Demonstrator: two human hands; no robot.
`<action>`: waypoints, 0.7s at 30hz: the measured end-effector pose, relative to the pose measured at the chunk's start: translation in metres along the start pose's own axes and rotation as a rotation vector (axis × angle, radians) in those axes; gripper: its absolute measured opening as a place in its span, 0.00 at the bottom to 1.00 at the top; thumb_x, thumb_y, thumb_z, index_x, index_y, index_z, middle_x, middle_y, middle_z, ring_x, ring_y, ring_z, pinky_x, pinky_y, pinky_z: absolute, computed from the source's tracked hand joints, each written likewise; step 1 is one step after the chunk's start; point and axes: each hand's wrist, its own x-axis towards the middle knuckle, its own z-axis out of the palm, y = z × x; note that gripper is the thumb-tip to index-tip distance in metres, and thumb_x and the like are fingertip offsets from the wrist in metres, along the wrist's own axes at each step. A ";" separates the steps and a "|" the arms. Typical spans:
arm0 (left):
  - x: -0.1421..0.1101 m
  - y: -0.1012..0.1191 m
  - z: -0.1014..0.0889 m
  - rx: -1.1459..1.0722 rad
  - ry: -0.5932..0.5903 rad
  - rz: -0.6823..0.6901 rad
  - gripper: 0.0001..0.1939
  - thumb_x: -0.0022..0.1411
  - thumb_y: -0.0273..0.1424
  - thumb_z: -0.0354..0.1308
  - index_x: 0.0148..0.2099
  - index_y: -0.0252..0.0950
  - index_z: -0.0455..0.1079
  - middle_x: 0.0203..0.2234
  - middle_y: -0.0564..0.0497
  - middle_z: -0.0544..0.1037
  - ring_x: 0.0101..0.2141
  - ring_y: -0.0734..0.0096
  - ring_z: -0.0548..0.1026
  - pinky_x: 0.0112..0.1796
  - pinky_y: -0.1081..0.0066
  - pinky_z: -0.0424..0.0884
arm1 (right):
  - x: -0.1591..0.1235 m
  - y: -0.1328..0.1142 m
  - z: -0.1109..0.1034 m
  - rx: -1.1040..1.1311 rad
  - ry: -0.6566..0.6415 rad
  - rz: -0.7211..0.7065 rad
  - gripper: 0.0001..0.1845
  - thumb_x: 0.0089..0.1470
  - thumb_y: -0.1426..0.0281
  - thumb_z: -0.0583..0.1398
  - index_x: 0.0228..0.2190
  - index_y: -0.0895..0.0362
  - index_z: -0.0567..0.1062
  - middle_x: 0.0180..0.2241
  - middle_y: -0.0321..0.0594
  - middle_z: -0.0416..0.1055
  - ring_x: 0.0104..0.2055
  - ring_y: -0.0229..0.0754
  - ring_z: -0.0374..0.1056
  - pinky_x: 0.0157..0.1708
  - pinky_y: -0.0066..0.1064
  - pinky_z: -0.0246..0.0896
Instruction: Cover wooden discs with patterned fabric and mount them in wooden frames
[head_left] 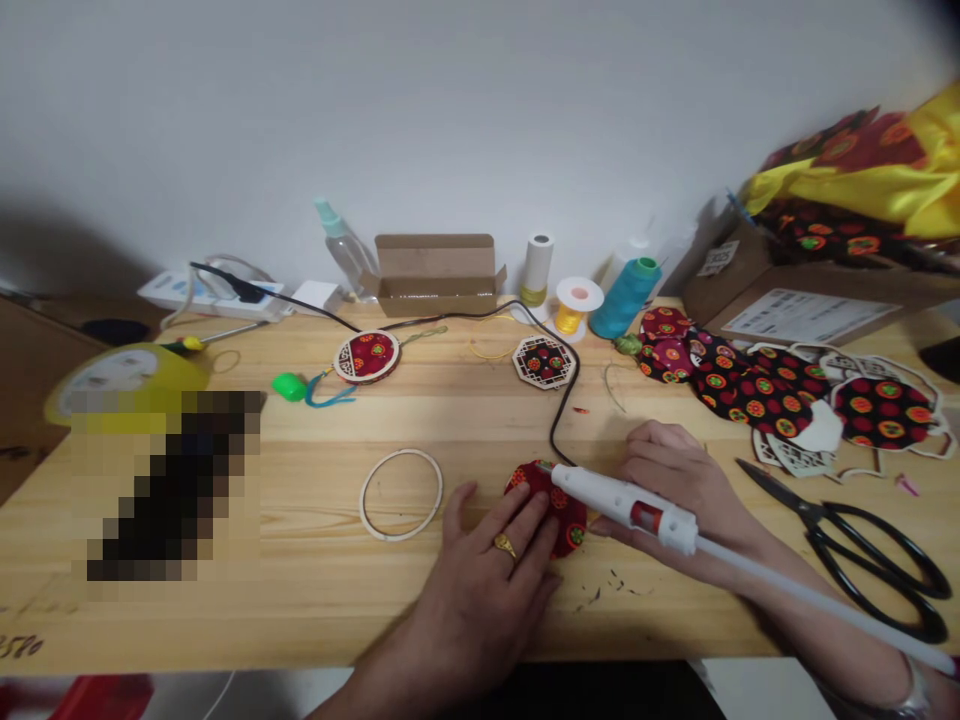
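My left hand [491, 570] lies with its fingers stretched out over a round red patterned fabric piece [571, 515], pressing it to the table. A gold ring is on one finger. My right hand [675, 475] is closed around a white glue gun [619, 505], with a long pale glue stick [817, 600] out of its rear. The gun's nozzle points left, at the upper edge of the fabric piece; whether it touches is unclear. Left of my left hand lies a thin wooden ring [363, 502]. Dark scraps [615, 585] are scattered below the gun.
Large black-handled scissors [817, 515] lie at right, below patterned fabric pieces [750, 390]. A black cord [564, 400] crosses the table. Finished-looking round [371, 355] and octagonal [544, 363] ornaments, thread spools [626, 300], a cardboard box [435, 280] and a spray bottle [345, 250] stand farther back.
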 end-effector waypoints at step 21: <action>0.002 0.001 -0.004 -0.017 -0.033 0.002 0.14 0.66 0.31 0.51 0.51 0.33 0.72 0.50 0.45 0.77 0.52 0.58 0.72 0.59 0.52 0.42 | -0.002 0.003 -0.001 -0.039 -0.001 0.006 0.17 0.49 0.59 0.64 0.20 0.55 0.66 0.21 0.36 0.63 0.31 0.41 0.58 0.34 0.35 0.50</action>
